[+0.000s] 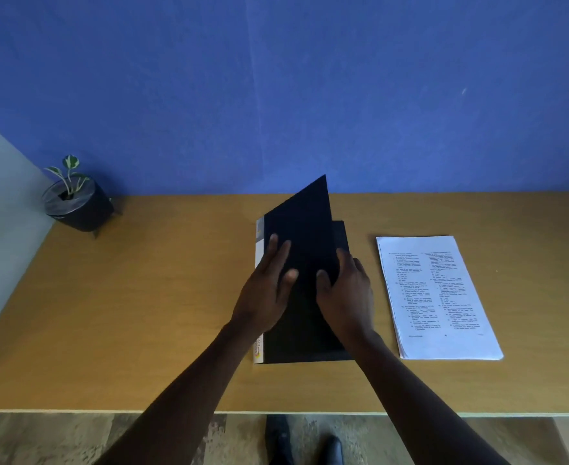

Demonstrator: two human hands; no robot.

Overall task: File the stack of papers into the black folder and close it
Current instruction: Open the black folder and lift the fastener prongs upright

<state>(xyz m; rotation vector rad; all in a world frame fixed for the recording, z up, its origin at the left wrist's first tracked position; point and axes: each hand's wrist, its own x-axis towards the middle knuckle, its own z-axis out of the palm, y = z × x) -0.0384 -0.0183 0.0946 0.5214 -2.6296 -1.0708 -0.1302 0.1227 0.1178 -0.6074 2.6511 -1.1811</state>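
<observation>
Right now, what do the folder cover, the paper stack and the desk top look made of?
Black folder: looks like thin matte plastic; the raised cover stays flat, no shine. Could be card.
Stack of papers: plain white printed paper, layered edges visible.
Desk top: probably wood-look laminate; even tan surface, faint grain, pale edge strip.

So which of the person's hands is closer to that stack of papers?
Right. The right hand grips the black folder cover's edge, beside the stack of papers; the left hand lies farther away, near the spine.

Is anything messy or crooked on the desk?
Nothing stands out. The white printed stack of papers lies neatly, tilted slightly, right of the black plastic folder. The folder's front cover is lifted because the left hand and right hand are on it.
</observation>
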